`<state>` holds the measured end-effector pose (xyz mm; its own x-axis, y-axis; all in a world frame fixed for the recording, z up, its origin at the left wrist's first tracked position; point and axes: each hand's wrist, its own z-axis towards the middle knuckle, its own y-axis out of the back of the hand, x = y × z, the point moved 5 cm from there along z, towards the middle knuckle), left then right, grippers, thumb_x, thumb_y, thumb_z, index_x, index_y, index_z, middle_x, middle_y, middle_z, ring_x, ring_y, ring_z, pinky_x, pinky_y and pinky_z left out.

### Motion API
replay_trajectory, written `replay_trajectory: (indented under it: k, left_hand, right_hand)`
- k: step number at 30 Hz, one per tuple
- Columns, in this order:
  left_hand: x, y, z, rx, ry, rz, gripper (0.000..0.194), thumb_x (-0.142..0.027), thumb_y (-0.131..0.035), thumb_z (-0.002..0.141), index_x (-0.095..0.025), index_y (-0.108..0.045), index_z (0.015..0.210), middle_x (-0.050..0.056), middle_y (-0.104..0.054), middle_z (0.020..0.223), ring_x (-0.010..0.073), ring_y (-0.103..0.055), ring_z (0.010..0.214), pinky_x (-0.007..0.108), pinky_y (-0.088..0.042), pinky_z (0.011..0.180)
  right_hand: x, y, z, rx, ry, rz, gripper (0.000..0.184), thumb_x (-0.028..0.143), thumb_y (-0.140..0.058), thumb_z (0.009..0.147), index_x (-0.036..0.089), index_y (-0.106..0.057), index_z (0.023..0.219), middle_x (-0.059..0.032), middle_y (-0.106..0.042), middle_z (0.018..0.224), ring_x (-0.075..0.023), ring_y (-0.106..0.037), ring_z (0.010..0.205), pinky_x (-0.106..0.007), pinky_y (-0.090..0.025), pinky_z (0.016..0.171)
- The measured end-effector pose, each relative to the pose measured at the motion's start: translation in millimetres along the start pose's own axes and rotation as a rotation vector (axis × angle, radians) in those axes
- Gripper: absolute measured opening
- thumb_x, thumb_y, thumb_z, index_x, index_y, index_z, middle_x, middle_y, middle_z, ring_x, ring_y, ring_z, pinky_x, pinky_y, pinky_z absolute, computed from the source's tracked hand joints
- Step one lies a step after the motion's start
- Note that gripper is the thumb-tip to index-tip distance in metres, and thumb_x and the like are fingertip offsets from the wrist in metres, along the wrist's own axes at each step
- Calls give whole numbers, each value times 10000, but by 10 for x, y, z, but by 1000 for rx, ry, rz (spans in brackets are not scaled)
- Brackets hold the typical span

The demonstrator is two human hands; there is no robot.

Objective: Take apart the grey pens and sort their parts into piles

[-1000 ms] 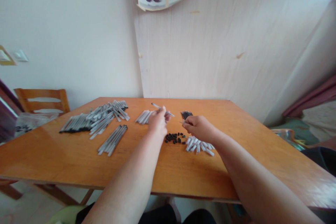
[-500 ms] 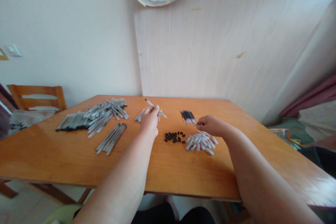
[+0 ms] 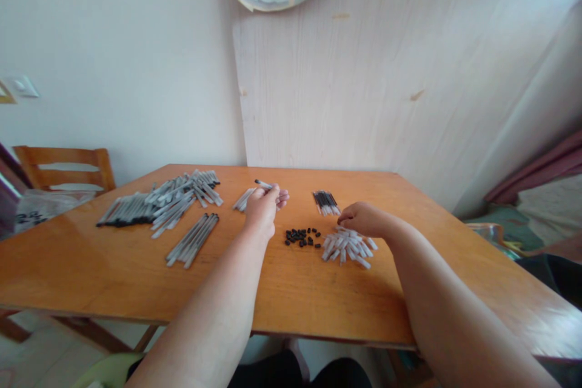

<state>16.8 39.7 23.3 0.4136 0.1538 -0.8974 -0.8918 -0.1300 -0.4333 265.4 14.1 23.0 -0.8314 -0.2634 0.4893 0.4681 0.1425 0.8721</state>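
My left hand (image 3: 264, 203) is closed round a clear pen (image 3: 264, 183) with a black end, held above the middle of the table. Part of the pen is hidden by the fingers. With its fingertips pinched together, my right hand (image 3: 361, 218) is at the far edge of a pile of translucent pen caps (image 3: 349, 247). Whatever those fingertips hold is hidden. Small black plugs (image 3: 300, 236) lie left of the caps. Beyond them is a row of thin black refills (image 3: 325, 201). A few clear tubes (image 3: 243, 199) lie partly behind my left hand.
On the left of the wooden table (image 3: 282, 303) lie a large heap of pens (image 3: 182, 194) and a smaller bundle of pens (image 3: 193, 239). A wooden chair (image 3: 63, 160) and a plastic bag (image 3: 50, 206) are at the far left. The wall stands behind the table.
The pen in my left hand has turned flatter, its far end now hidden by more extended fingers. My right hand has shifted slightly left, its fingertips still together.
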Motion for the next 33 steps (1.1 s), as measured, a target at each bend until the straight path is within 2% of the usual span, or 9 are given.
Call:
replay_trajectory:
  k: [3, 6, 11, 15, 18, 23, 27, 30, 33]
  left_hand:
    - [-12, -37, -13, 27, 4, -44, 256, -325, -736, 772, -147, -597, 892, 96, -704, 808, 153, -684, 729, 271, -518, 699]
    - [-35, -77, -37, 65, 20, -64, 377, -473, -738, 754, -145, -611, 891, 116, -697, 833, 175, -685, 769, 301, -528, 741]
    - [-53, -116, -84, 102, 83, -106, 602, -685, -622, 747, -131, -610, 983, 169, -685, 905, 215, -682, 812, 337, -533, 754]
    - [-18, -117, -86, 113, 139, -123, 671, -745, -524, 769, -119, -601, 997, 180, -680, 905, 207, -672, 758, 301, -515, 659]
    - [34, -102, -62, 104, 168, -120, 558, -659, -526, 830, -126, -601, 978, 160, -691, 892, 171, -658, 696, 241, -457, 559]
    - [103, -115, -59, 109, 169, -69, 219, -297, -643, 810, -144, -612, 964, 114, -710, 865, 85, -569, 544, 183, -315, 463]
    - [100, -169, -110, 164, 119, -48, 431, -130, -673, 722, -188, -573, 1137, 80, -727, 900, 66, -535, 522, 178, -304, 474]
    - [102, -192, -136, 185, 90, -38, 580, -141, -693, 726, -230, -493, 1262, 61, -733, 917, 85, -579, 564, 194, -360, 520]
    - [122, -215, -145, 218, 77, -45, 558, -174, -721, 735, -219, -492, 1241, 69, -731, 947, 109, -630, 637, 218, -416, 580]
  right_hand:
    - [-8, -40, 18, 32, -7, -6, 163, 170, -610, 665, 197, -769, 690, -12, -684, 642, -151, -564, 610, -249, -386, 592]
    - [-11, -82, 33, 75, 21, -17, 225, 132, -582, 664, 202, -781, 741, -12, -713, 712, -157, -598, 663, -245, -410, 629]
    - [-47, -131, 80, 29, 10, 15, 228, 141, -616, 671, 208, -789, 802, -23, -738, 788, -170, -625, 730, -256, -448, 714]
    - [-39, -174, 90, 47, 13, -5, 244, 135, -582, 691, 217, -786, 798, -18, -741, 798, -173, -635, 756, -259, -449, 727]
    - [-9, -149, 83, 39, 15, -17, 250, 132, -551, 709, 205, -777, 788, -29, -739, 810, -173, -634, 770, -257, -435, 712]
    - [123, -41, 80, -162, 19, 20, 213, 175, -542, 750, 169, -738, 834, -35, -699, 774, -153, -588, 730, -240, -394, 630]
    - [305, -109, 69, -240, 14, 239, 198, 303, -548, 807, 165, -689, 812, -5, -627, 674, -122, -537, 629, -219, -370, 547]
    - [460, -244, 56, -172, -14, 449, 219, 351, -563, 830, 159, -652, 771, -14, -627, 674, -102, -520, 586, -205, -377, 518]
    - [605, -354, 34, -100, -2, 661, 280, 403, -546, 869, 148, -640, 801, -22, -624, 662, -90, -514, 555, -196, -369, 496]
